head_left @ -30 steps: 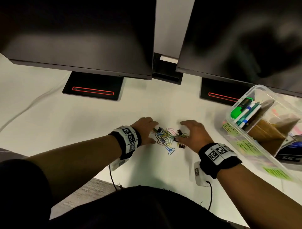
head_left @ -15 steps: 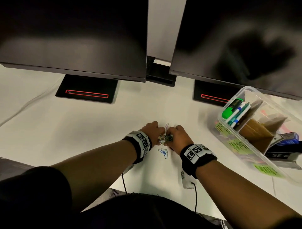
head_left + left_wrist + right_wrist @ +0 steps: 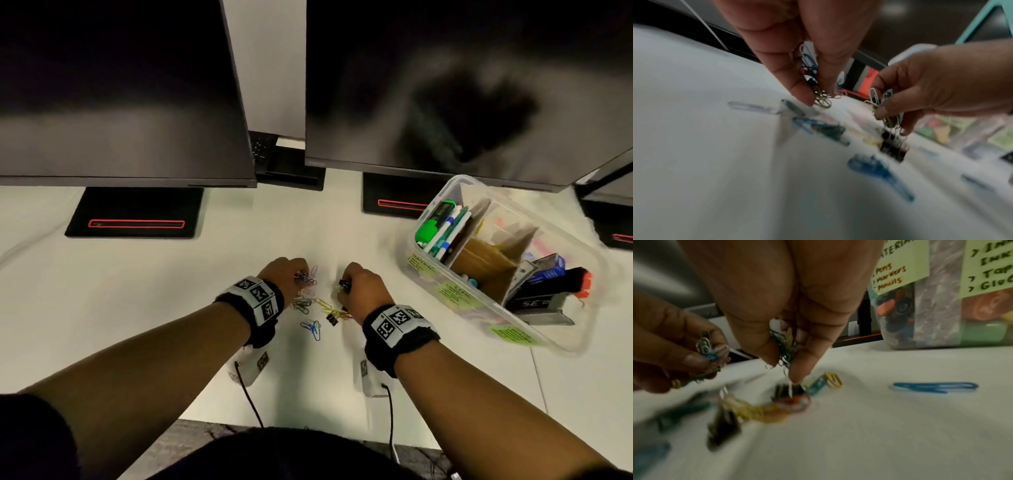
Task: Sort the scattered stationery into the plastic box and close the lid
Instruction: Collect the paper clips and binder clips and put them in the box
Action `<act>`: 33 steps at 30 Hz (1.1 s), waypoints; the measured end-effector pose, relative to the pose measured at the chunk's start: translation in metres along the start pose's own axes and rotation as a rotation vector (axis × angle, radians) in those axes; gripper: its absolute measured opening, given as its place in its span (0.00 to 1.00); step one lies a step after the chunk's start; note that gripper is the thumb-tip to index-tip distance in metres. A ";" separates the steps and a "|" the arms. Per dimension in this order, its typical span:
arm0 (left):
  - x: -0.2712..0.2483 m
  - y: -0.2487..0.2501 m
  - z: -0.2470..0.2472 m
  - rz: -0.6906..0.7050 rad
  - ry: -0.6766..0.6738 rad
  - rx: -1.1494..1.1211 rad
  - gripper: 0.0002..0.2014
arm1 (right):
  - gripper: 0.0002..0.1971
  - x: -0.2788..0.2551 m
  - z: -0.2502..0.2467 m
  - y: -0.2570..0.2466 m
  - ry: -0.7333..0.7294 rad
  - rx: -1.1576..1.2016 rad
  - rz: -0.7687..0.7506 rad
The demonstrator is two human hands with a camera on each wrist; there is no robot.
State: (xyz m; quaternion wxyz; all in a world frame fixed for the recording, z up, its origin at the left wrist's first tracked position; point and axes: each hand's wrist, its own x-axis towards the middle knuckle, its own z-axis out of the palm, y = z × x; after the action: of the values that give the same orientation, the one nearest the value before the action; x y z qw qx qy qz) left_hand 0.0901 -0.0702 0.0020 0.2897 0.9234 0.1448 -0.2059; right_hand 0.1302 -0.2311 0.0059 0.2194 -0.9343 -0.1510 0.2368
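My left hand (image 3: 300, 274) pinches a bunch of coloured paper clips (image 3: 819, 95) just above the white desk. Close to its right, my right hand (image 3: 343, 286) pinches another bunch of clips (image 3: 785, 352), with a black binder clip hanging among them. Between and below the hands lie several loose paper clips (image 3: 310, 305), a black binder clip (image 3: 331, 319) and blue clips (image 3: 312, 329). The clear plastic box (image 3: 445, 298) stands open at the right, holding pens and a green highlighter (image 3: 442, 226), cardboard dividers and a stapler.
Two dark monitors hang over the back of the desk, their stands (image 3: 133, 214) behind the hands. Green labels (image 3: 900, 267) are stuck on the box's near wall. One blue clip (image 3: 935, 387) lies alone toward the box. The desk's front edge runs under my forearms.
Half a second ago both hands pressed together on one heap of clips. They have since parted, each holding a bunch, and several clips now lie spread between them.
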 end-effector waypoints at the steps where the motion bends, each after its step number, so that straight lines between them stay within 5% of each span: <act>1: -0.001 0.004 -0.003 0.008 0.042 -0.039 0.13 | 0.11 -0.002 -0.003 -0.001 0.039 0.065 0.009; 11: -0.004 0.051 -0.027 0.109 0.100 -0.256 0.04 | 0.06 -0.018 -0.041 -0.004 0.169 0.341 0.003; 18: -0.005 0.125 -0.065 0.286 0.152 -0.382 0.04 | 0.16 -0.031 -0.125 0.005 0.306 0.626 -0.033; 24: 0.018 0.214 -0.058 0.412 0.118 -0.415 0.09 | 0.14 -0.027 -0.188 0.067 0.483 0.741 0.116; 33: 0.064 0.305 -0.004 0.374 0.010 -0.366 0.06 | 0.13 -0.016 -0.226 0.132 0.488 0.616 0.351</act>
State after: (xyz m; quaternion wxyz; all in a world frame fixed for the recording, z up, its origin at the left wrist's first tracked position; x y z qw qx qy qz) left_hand 0.2658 -0.2994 0.1206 0.4843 0.8673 0.0079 -0.1147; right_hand 0.2551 -0.4277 0.1274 0.4739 -0.8652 0.1444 0.0768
